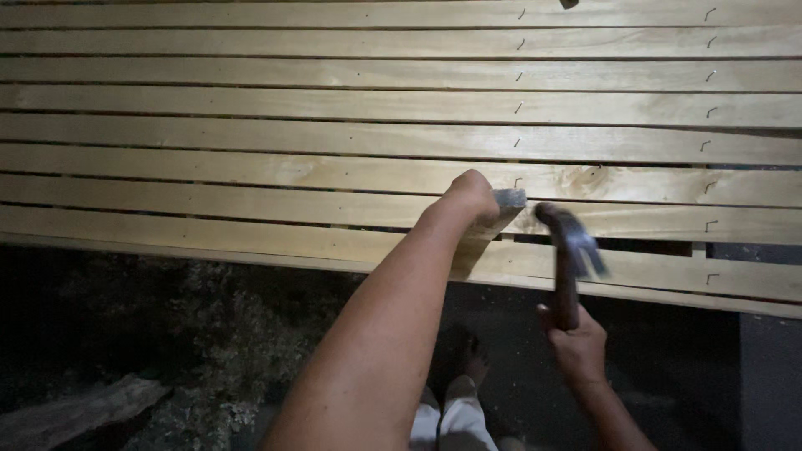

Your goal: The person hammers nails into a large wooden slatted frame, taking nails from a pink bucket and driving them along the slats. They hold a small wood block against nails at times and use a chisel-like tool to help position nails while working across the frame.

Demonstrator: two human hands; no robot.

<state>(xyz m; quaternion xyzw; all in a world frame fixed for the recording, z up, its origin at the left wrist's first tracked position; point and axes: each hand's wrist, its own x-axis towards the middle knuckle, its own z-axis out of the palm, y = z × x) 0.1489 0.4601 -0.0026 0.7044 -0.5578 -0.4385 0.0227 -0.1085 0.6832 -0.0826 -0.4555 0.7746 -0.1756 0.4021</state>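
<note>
A panel of pale wooden slats (251, 167) lies across the view, with bent nails standing in two columns toward the right. My left hand (472, 194) is closed around a small grey block (508, 199) and presses it against a slat beside a nail. A claw hammer (570, 242) is gripped in my right hand (575, 338) by its dark handle, its head blurred and just right of the block, close to the slat.
Below the panel's front edge lies dark ground with dry leaves and debris (225, 342) and a pale plank or stone (75, 413) at the lower left. My bare foot (468, 359) and light trousers (451, 422) show under my arm.
</note>
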